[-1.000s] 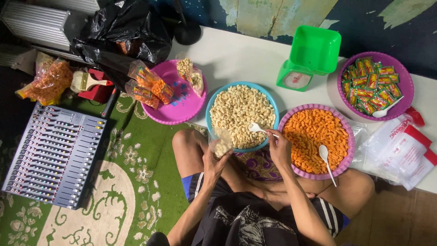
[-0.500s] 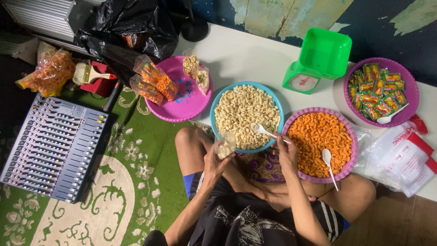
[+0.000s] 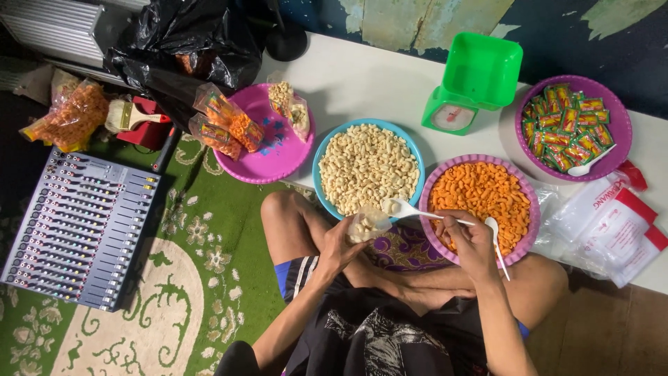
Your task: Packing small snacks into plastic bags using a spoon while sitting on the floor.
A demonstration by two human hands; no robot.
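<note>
The left hand (image 3: 339, 244) is raised in front of the left knee, fingers curled shut in a pinch, forearm running back toward the body. To its right, the right hand (image 3: 467, 237) is closed in a fist-like grip, wrist bent, forearm angled in from the near right.

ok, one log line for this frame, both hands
left hand: holds small clear bag | right hand: holds white spoon at bag mouth | blue bowl: pale snacks

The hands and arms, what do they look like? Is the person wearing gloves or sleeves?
No gloves. The left hand and right hand are bare, with no rings or watch that show. Both forearms are bare too, with no sleeves in sight. Lower down, the person wears a black shirt with a pale print and dark shorts with white stripes and blue trim.
</note>
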